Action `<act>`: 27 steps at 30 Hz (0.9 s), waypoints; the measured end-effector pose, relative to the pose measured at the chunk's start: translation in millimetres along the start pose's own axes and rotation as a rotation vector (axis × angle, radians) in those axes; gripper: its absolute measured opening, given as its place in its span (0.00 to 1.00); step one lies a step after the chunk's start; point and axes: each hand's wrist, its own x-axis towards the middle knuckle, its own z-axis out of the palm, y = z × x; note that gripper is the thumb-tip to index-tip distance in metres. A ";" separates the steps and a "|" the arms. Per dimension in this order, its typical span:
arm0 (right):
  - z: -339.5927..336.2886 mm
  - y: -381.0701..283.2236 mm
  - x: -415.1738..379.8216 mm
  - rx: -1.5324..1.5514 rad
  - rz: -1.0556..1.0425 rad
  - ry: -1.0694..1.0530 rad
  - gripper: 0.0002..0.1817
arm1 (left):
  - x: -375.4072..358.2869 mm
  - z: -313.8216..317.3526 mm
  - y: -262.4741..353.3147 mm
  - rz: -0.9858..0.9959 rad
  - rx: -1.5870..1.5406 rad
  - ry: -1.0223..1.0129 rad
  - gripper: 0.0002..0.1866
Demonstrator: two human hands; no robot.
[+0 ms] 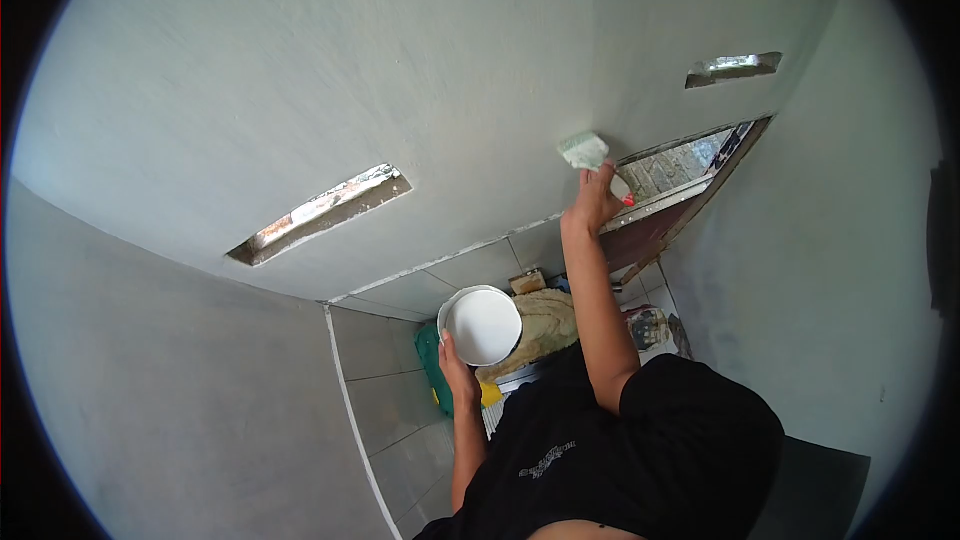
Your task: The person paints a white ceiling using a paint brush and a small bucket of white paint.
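My right hand (598,198) is closed round the handle of a paint brush (585,151). The brush's pale, paint-covered head lies at the grey-white wall (480,70), just left of the window opening. Lower down, my left hand (459,372) grips the side of a round bucket (482,327) that shows a smooth white surface inside. The thumb is at the bucket's rim, and the other fingers are hidden beneath it.
Two narrow slots (325,212) (735,68) cut through the wall. A window-like opening (675,170) has a dark frame. Below are a tan cloth (545,325), a green container (432,370), a small box (527,282) and grey tiles (385,340).
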 end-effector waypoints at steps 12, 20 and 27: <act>-38.8 13.2 32.5 0.123 0.029 -0.138 0.32 | 18.1 1.9 -13.4 -0.013 -0.008 -0.029 0.42; -88.3 53.9 37.9 -0.118 0.060 0.145 0.27 | 15.8 11.1 -8.9 -0.037 0.065 -0.075 0.36; -93.5 22.4 8.7 -0.473 -0.014 -0.227 0.18 | 20.5 17.5 -12.5 -0.007 0.126 -0.090 0.34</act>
